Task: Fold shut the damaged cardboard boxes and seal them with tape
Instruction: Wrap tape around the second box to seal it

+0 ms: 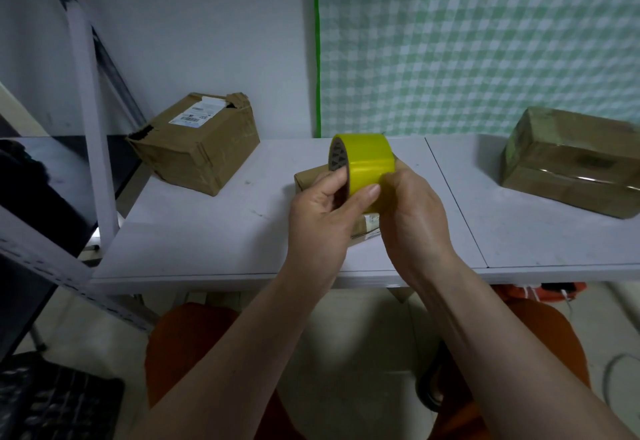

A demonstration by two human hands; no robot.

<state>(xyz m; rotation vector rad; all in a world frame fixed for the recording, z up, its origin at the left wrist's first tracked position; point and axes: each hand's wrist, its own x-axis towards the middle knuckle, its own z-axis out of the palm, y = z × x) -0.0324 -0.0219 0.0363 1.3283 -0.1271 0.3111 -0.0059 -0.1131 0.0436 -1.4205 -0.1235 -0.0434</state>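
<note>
Roll of yellow tape (367,166) held above the white worktop (207,231) in both hands: left hand (322,218) grips the roll with its thumb across the outer wrap, right hand (412,211) curls round the far side, apparently searching for the free end. A small box (308,178) lies directly beneath, mostly hidden; a torn box (197,143) sits to the left, a taped box (568,162) to the right. Likely faults: the end splitting into a narrow strip when lifted, or the freed tape folding onto itself before reaching the flaps.
</note>
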